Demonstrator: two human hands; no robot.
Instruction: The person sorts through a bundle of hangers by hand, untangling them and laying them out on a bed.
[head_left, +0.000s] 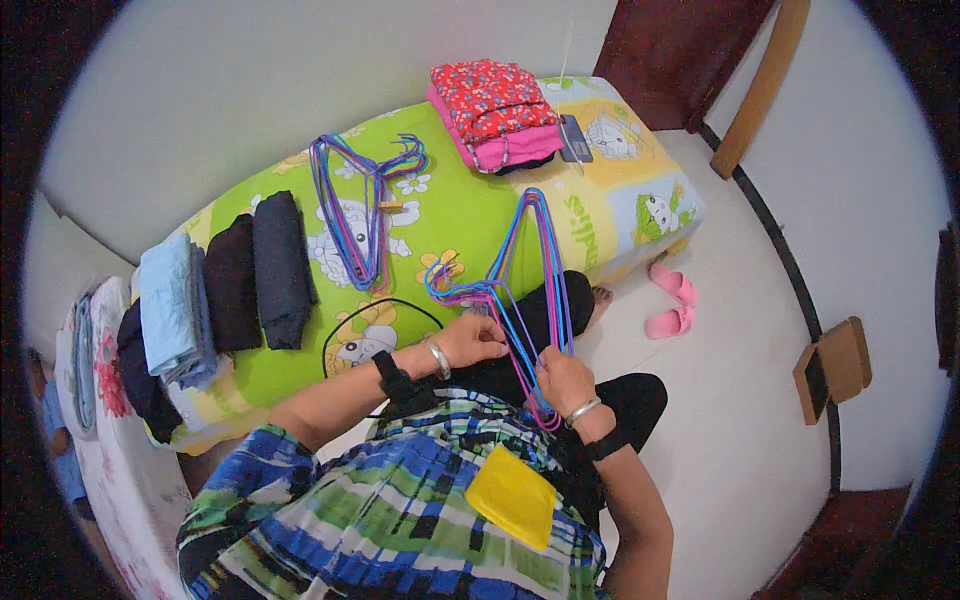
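Note:
A bundle of thin plastic-coated hangers (559, 277), blue, purple and pink, lies across my lap, with its hooks (436, 277) pointing left. My right hand (568, 382) grips the long side wires near the lower end. The thumb and fingers of my left hand (471, 341) pinch at a pink wire on the bundle's near side. A second bundle of similar hangers (365, 279) rests on the green cartoon-print mattress (442, 202) farther off. Beside that bundle is a small tan piece (390, 205), perhaps a clip.
Folded dark trousers (283, 270) and light blue clothes (166, 300) lie at the mattress's left end. Red floral clothing (495, 97) tops a pink stack, beside a dark phone-like slab (576, 139). A black cord (330, 337) loops nearby. Pink slippers (670, 322) and an open cardboard box (844, 360) are rightward.

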